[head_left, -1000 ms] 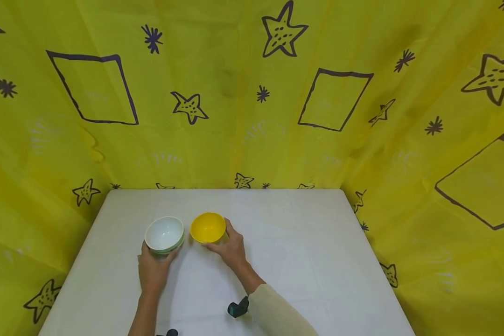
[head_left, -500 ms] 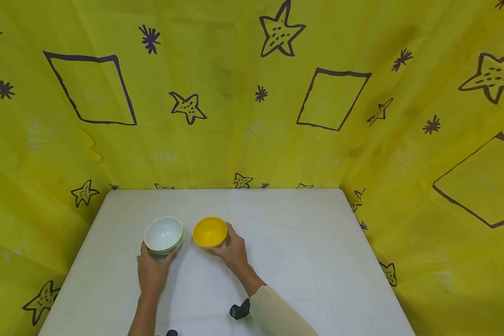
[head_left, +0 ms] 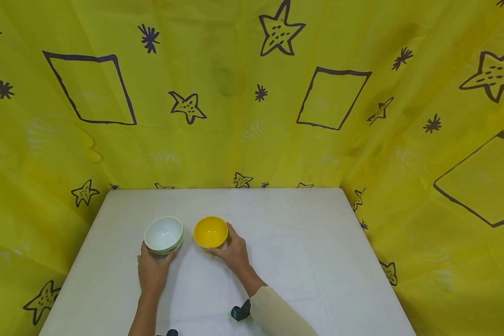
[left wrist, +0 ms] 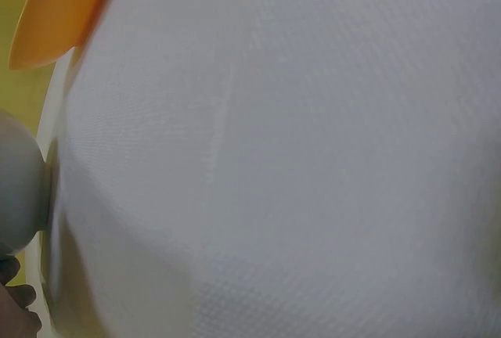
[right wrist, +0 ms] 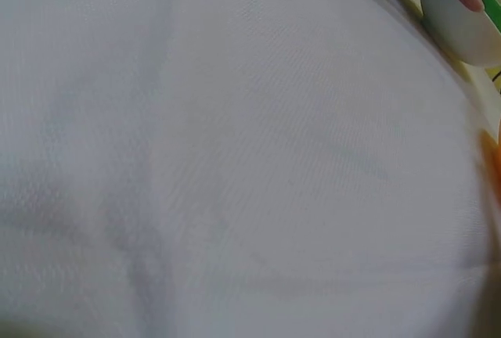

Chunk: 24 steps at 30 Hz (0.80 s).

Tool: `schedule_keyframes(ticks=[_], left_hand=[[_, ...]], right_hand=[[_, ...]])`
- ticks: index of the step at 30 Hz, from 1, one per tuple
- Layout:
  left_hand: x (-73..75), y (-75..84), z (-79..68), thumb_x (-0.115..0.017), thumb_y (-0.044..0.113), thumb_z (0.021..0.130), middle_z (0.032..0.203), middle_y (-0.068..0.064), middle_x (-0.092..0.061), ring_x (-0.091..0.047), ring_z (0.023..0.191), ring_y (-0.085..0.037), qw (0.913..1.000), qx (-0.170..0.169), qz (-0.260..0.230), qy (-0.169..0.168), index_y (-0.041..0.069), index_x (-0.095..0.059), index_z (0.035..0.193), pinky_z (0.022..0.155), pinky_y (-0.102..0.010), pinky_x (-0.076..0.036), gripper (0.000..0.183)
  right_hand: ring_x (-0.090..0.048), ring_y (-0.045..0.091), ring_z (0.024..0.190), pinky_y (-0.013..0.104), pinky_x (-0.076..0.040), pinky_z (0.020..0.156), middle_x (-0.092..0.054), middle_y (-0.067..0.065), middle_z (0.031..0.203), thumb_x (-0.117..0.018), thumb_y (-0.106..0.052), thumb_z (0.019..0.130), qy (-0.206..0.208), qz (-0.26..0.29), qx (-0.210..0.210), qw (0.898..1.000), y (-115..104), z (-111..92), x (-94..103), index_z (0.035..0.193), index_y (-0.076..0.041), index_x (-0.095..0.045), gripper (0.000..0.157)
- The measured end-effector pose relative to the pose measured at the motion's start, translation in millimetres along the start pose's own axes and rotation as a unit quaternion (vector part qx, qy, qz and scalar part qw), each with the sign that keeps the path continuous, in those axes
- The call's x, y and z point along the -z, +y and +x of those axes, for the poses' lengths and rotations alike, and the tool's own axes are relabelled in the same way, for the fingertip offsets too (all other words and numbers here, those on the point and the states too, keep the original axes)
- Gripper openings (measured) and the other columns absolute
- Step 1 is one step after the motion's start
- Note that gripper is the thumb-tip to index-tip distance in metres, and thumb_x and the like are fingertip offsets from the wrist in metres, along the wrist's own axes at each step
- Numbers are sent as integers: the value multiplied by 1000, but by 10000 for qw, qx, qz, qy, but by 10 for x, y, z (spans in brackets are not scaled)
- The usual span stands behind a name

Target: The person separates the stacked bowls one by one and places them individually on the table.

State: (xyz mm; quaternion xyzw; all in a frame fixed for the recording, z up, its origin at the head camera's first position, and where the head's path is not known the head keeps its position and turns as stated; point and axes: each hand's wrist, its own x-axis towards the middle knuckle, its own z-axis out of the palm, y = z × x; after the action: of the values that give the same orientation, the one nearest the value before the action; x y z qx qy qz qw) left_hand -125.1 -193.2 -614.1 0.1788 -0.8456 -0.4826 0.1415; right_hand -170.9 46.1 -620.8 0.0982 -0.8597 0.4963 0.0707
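Observation:
At the left of the table, my left hand (head_left: pixel 152 270) grips a small stack of nested bowls (head_left: pixel 164 234) with thumb and fingers spread around its near side. The top bowl is white inside, and a green edge shows just under its rim. A yellow bowl (head_left: pixel 211 232) stands upright a short gap to the right. My right hand (head_left: pixel 234 252) holds it by its right and near side, thumb at the front. In the left wrist view the yellow bowl (left wrist: pixel 55 21) has its base right at the cloth, close to the pale outer side of the stack (left wrist: pixel 19 189).
A white cloth covers the table (head_left: pixel 302 261). Yellow curtains (head_left: pixel 231 140) with drawn stars and frames rise at the back and both sides. A dark wrist device (head_left: pixel 241 311) sits by the right sleeve (head_left: pixel 277 312), and another dark piece (head_left: pixel 172 332) shows at the bottom edge.
The yellow bowl and my right hand have come slightly toward me and to the right, and the bowl now sits more level. My left hand and the stack have stayed put.

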Motion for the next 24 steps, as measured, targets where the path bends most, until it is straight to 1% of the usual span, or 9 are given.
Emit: schedule_keyframes(ticks=[3,6,10,14,21,24], left_hand=[[-1,-2,0,-90,19,85,158,-35,-37,-32,147,-57,10000,-4,-17,15,-5,-25,162,125,-64,-14,104],[-7,-8,1,-90,19,85,158,-35,-37,-32,147,-57,10000,-35,-2,22,-5,-25,162,126,-63,-12,103],[-16,-11,1,-89,18,85,158,-36,-37,-32,147,-57,10000,-65,25,30,-5,-24,161,127,-59,-8,103],[-14,-6,-4,-89,18,85,159,-36,-36,-32,147,-56,10000,-78,34,28,-6,-24,161,128,-58,-6,103],[-5,10,-11,-88,18,86,160,-34,-35,-30,148,-55,10000,23,32,-17,-4,-23,162,128,-57,-5,103],[-8,10,-4,-88,17,87,161,-33,-35,-30,149,-54,10000,20,35,-29,-3,-22,163,128,-57,-4,103]], right_hand=[[-53,21,141,42,-41,118,-59,4,151,-96,-34,77,68,-71,187,9998,-2,-5,-4,153,-7,-48,94],[-53,21,141,41,-41,118,-59,5,151,-97,-33,76,88,-68,249,9996,-12,-12,-8,153,-5,-47,96],[-52,21,143,39,-40,118,-57,6,153,-97,-33,75,77,-97,141,9998,-22,-17,-20,154,-4,-46,98],[-51,22,144,39,-41,117,-55,9,155,-96,-35,76,52,-174,42,9998,-23,-14,-55,155,-1,-44,101],[-50,19,144,36,-40,118,-54,5,156,-96,-37,77,-69,-140,1,9999,-33,14,-116,157,-6,-43,100],[-50,20,144,36,-40,117,-54,5,156,-96,-36,76,-52,-172,41,9998,-45,24,-124,156,-6,-43,101]])
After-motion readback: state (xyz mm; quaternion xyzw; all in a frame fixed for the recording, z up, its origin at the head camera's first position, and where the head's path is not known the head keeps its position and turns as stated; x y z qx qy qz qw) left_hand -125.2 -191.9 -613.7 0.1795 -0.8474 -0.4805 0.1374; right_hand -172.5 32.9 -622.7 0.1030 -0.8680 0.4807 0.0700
